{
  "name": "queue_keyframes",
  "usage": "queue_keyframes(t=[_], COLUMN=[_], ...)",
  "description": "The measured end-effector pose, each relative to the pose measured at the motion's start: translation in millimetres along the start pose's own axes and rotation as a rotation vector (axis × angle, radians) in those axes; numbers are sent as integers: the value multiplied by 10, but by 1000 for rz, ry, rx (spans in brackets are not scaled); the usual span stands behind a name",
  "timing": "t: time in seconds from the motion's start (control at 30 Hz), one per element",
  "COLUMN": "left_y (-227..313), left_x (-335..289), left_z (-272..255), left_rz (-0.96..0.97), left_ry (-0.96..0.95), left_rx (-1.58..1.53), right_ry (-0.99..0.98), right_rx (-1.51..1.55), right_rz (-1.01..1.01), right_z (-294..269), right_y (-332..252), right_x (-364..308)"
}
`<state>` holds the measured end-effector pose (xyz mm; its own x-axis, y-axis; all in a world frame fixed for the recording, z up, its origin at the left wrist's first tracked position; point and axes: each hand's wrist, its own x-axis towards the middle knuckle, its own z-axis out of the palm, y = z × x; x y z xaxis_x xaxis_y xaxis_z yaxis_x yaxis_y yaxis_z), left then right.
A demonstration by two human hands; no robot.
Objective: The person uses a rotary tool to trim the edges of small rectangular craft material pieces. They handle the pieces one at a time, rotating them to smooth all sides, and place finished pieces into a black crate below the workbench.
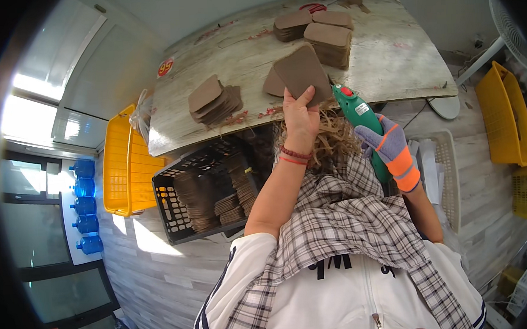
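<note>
My left hand (301, 113), bare, with a beaded bracelet and a red band at the wrist, pinches the lower edge of a brown rounded-square pad (302, 69), tilted up above the table's front edge. My right hand (391, 149), in a grey and orange glove, is wrapped round a green handheld power tool (356, 109) with a red button. The tool's tip is close to the pad's right edge; whether it touches I cannot tell. Another brown pad (272, 85) shows partly behind the held one. Curly brown trimmings (329, 138) lie on my lap, over the checked apron.
Pad stacks stand on the worn table (240, 58), at left (212, 100) and at back (330, 40). Red-handled scissors (313, 8) lie behind. A black crate (174, 220) of pads sits below left, near a yellow basket (127, 183). A pale bin (448, 172) stands right.
</note>
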<state>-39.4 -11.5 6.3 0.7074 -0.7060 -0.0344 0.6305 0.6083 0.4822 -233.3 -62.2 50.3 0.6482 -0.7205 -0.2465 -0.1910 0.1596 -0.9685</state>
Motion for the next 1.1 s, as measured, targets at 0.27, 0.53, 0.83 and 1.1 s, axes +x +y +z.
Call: queue_keyframes(t=[0.27,0.53,0.83,1.1], left_y=[-136,-101,198,46], left_x=[-233,-307,-241,-265], left_z=[-83,-125,-175,-66], left_rz=[-78,-112,-164,-148], left_ry=[-19,-81,-90,61], left_rx=[131,188,227,-90], right_ry=[45,52,36,25], right_rx=[0,80,-34,-114], right_rz=[-41,-14,-27,-2], right_z=[-38,-93,-217,-35], right_y=[-94,-210,-179,-48], right_x=[44,23,18,-107])
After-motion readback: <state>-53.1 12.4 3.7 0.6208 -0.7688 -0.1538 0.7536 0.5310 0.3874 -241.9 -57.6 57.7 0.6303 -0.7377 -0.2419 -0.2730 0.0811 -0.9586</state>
